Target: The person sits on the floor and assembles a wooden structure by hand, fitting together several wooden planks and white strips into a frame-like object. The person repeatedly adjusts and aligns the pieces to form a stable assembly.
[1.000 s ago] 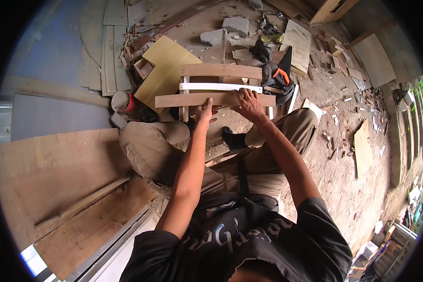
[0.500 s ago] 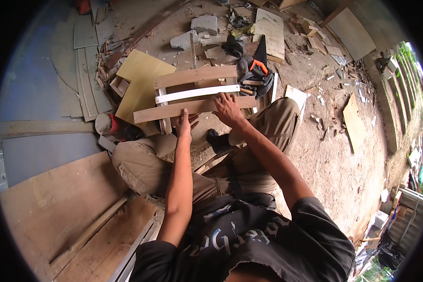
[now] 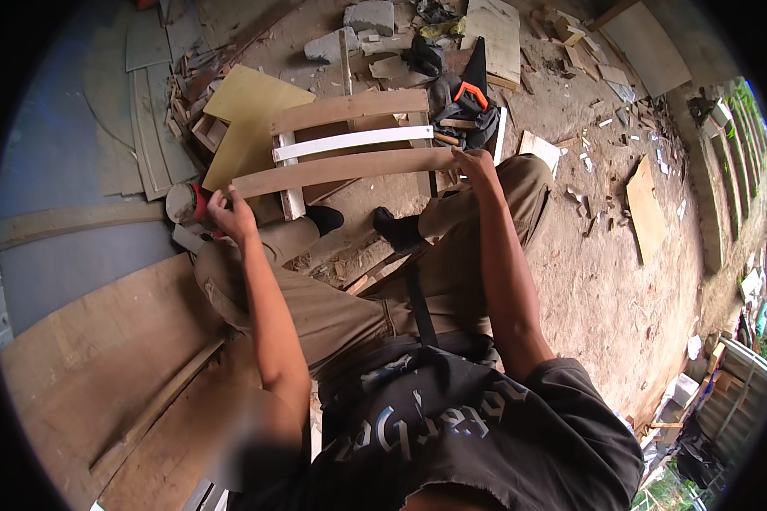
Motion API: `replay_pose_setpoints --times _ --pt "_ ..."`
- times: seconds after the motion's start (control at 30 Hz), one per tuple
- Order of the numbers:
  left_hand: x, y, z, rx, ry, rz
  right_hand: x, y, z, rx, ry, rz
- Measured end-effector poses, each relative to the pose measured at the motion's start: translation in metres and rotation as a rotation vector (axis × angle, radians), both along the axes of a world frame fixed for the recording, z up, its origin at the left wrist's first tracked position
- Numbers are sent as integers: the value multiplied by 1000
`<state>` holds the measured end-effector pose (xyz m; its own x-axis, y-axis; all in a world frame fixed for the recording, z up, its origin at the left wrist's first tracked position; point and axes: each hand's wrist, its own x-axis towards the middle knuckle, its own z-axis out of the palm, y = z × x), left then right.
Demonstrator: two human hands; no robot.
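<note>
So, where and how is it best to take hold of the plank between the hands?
Probably by its two ends, one hand each, from the person's side. The plank is long and narrow, and both ends stick out past the frame, leaving room for fingers. The left hand and right hand are at these ends.

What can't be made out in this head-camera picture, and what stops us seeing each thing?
All in the head view:
- Underside of the wooden slat in the right hand: it faces away from the camera.
- Part of the frame's left leg: hidden behind the slat.
- Outer edge of the left sleeve: blurred.
- Brown board, lower left: cut off by the dark rim.
- White scraps: too small to identify.
</note>
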<state>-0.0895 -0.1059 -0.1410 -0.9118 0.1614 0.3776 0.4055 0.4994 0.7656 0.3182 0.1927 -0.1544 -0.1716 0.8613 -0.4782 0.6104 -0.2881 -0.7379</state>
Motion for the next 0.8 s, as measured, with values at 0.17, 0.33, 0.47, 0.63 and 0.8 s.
replay_pose_setpoints --times 0.17,0.33,0.47,0.63,0.8 --pt "5 10 -21 470 -830 127 28 11 -51 -75 194 -132" --pt "18 -6 -30 635 -825 -44 -1 5 -31 -94 121 -205" --pt "28 -11 -29 589 -861 -119 8 27 -61 -8 51 -195" --pt "32 -19 -24 593 -891 -137 -3 26 -69 37 -48 -185" --pt "32 8 -24 533 -1298 -232 27 41 -97 402 -212 -211"
